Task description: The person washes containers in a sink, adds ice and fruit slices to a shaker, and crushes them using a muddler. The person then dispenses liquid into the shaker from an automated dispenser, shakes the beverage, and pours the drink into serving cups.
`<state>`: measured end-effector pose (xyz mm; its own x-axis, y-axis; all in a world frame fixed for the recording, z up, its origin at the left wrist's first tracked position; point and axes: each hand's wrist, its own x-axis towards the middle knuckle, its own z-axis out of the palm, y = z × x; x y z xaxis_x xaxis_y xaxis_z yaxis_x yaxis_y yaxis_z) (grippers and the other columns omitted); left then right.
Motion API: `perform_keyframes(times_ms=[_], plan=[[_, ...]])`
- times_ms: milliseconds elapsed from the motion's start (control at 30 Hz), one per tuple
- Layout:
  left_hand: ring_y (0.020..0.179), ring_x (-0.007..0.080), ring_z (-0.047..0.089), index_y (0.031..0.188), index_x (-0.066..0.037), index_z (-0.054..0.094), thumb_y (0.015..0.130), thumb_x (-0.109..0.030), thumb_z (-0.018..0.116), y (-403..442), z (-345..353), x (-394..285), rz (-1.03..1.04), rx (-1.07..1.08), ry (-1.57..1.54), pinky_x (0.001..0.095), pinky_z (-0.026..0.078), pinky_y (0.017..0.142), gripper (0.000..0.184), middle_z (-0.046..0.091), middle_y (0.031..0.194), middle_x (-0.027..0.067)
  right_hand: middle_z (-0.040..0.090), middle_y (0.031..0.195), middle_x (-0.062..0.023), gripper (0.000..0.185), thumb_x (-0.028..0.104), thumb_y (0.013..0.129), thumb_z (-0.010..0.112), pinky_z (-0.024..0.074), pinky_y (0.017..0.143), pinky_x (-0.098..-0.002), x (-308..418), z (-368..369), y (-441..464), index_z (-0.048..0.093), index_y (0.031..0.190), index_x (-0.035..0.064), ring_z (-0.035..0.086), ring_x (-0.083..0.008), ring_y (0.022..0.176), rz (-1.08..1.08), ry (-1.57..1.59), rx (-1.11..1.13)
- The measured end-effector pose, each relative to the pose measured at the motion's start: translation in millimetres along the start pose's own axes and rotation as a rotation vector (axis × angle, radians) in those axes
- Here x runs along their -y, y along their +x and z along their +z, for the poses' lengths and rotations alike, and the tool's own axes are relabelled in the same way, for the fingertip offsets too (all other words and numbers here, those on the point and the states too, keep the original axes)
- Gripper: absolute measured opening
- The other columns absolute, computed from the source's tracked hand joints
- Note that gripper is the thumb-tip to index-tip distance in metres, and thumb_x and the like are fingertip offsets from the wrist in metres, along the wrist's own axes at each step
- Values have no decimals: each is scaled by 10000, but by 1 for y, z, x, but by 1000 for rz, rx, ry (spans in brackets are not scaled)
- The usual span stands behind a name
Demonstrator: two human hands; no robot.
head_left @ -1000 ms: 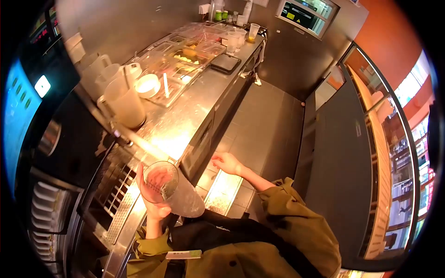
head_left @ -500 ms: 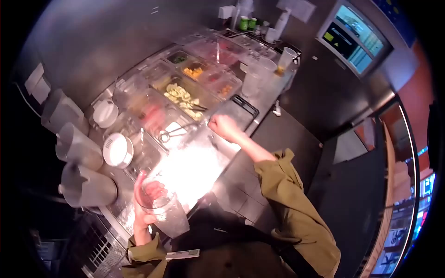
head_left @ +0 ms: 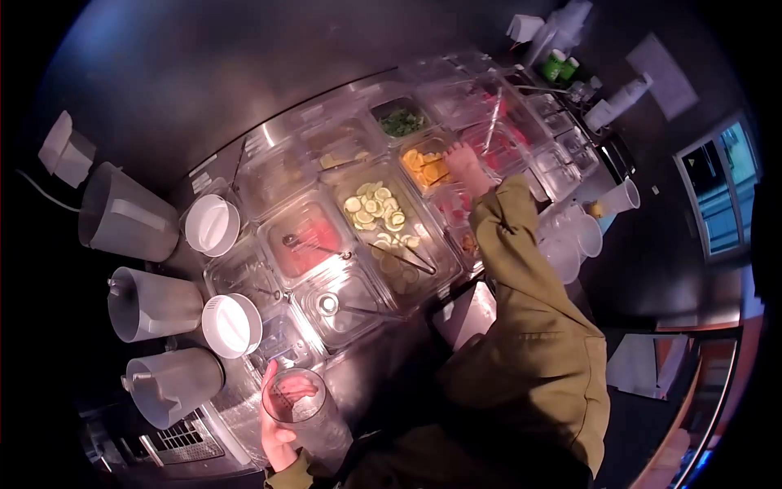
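Note:
My left hand [head_left: 281, 416] is wrapped round a clear tall cup [head_left: 322, 424] at the bottom, tilted, with clear contents low inside. My right hand [head_left: 468, 167] reaches to the right edge of the tub of orange pieces [head_left: 425, 167]; its fingers are partly seen and whether they hold anything is unclear. Beside that tub are a tub of green leaves [head_left: 401, 122], a tub of pink-red pieces [head_left: 509, 147] and a large tub of sliced pale-green rounds [head_left: 375, 208] with tongs [head_left: 407, 255] in it.
Three plastic pitchers [head_left: 155, 303] stand at the left near two white round containers [head_left: 231, 326]. A tub of red contents [head_left: 305, 236] holds a ladle. Stacked clear cups [head_left: 570, 244] and a tilted cup [head_left: 621, 196] are at the right. Green-labelled bottles [head_left: 554, 65] stand at the back.
My right hand has moved forward from the counter's front edge to the tub of orange pieces. The view has turned and come closer to the tubs. My left hand still holds the cup.

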<state>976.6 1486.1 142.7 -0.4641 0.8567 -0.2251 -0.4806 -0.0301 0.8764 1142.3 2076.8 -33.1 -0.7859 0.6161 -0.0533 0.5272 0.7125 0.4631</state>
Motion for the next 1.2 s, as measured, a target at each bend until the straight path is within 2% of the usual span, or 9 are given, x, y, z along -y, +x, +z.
perform_keyframes(times_ms=[67, 233, 400, 567, 833, 900, 967, 1067, 1200], plan=[[937, 287, 569, 1369, 36, 115, 470, -484, 824, 9, 6, 5, -30, -75, -29, 391, 431, 868, 1257, 536, 1052, 193, 621, 962, -24, 246, 189, 795, 501, 453, 780, -338, -13, 11, 11, 577, 1016, 111, 523, -202, 1015, -208, -128, 172], [976, 271, 561, 1371, 18, 153, 458, -483, 831, 58, 2, 13, -215, -152, 89, 381, 404, 901, 1244, 542, 1093, 174, 657, 801, -62, 139, 196, 753, 568, 509, 631, -348, 4, -115, 3, 662, 801, 105, 642, -223, 783, -50, -9, 258], [1019, 269, 544, 1384, 1, 137, 428, -428, 853, 77, -28, 24, -141, 256, -138, 380, 389, 914, 1269, 532, 1119, 161, 650, 780, -78, 148, 156, 718, 565, 510, 586, -353, 58, -222, -42, 656, 795, 71, 644, -226, 747, -73, 33, 146], [1057, 268, 524, 1395, -14, 114, 422, -347, 862, 66, -31, 22, -176, 313, -199, 372, 375, 920, 1271, 505, 1169, 154, 562, 814, -75, 182, 131, 725, 519, 449, 637, -341, 116, -128, -29, 607, 849, 30, 568, -220, 768, -280, -48, -201], [1064, 274, 517, 1401, -41, 119, 459, -347, 850, 63, -34, 24, -147, 343, -177, 378, 361, 933, 1232, 511, 1147, 151, 571, 820, -73, 135, 161, 705, 556, 402, 679, -345, 145, -121, 4, 661, 747, 87, 545, -206, 818, -423, -254, -127], [1019, 265, 533, 1399, -76, 166, 551, -425, 785, 65, -21, 20, -98, 316, -81, 379, 376, 921, 1107, 523, 1127, 148, 612, 687, -19, 93, 178, 673, 573, 433, 623, -337, 153, -114, 10, 662, 655, 157, 597, -176, 731, -452, -39, -75], [989, 259, 542, 1396, -104, 202, 612, -470, 735, 72, -10, 16, -52, 286, 21, 380, 385, 910, 1017, 531, 1113, 145, 606, 591, -22, 95, 184, 640, 578, 442, 461, -327, 155, -102, 4, 639, 567, 177, 616, -171, 601, -375, 97, -277], [966, 254, 545, 1388, -135, 236, 660, -487, 685, 87, -7, 27, -100, 271, 79, 381, 393, 896, 925, 535, 1101, 140, 602, 590, -19, 111, 184, 657, 555, 436, 526, -341, 152, -109, -32, 615, 567, 165, 602, -189, 596, -66, 230, -321], [935, 246, 548, 1378, -178, 282, 723, -510, 617, 113, 7, 46, -335, 114, 122, 383, 404, 877, 807, 541, 1084, 133, 605, 632, -90, 119, 166, 737, 559, 452, 587, -381, 126, -157, -117, 625, 677, 88, 590, -250, 618, 408, 808, -113]])
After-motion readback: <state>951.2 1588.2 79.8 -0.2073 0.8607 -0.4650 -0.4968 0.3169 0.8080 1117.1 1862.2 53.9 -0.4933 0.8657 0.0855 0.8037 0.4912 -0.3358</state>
